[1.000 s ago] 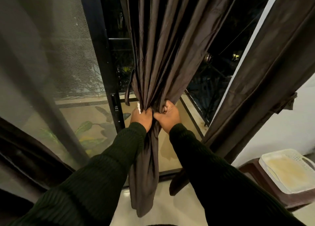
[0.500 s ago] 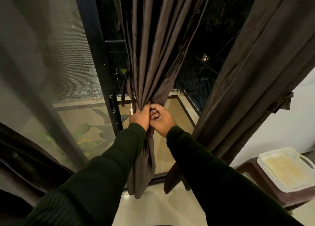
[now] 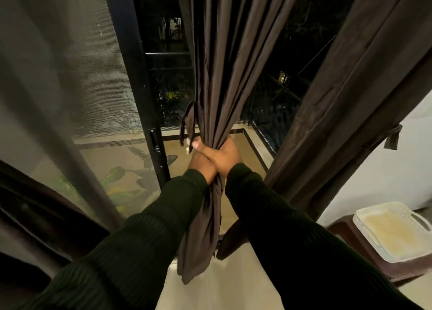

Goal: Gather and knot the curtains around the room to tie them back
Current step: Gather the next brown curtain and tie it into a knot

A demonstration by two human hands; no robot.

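A dark brown curtain (image 3: 224,76) hangs in front of the open glass door, bunched into a tight bundle at mid-height. My right hand (image 3: 228,156) grips the bundle from the right, fingers wrapped around the folds. My left hand (image 3: 201,161) sits just under and left of it, partly covered by the right hand, and holds the same bundle. The curtain's loose tail (image 3: 201,235) hangs between my forearms to the floor. A thin fabric loop (image 3: 188,120) dangles at the bundle's left edge. A second brown curtain (image 3: 350,99) hangs at the right.
A black door frame (image 3: 138,87) stands left of the bundle, with a mesh screen (image 3: 77,64) beyond it. A white plastic basket (image 3: 392,230) rests on a brown stool (image 3: 374,260) at the lower right. Another dark curtain (image 3: 35,204) lies at the lower left.
My hands have closed together on the curtain; the right hand now overlaps the left. The fabric above is gathered into a narrower bundle and the tail swung slightly.
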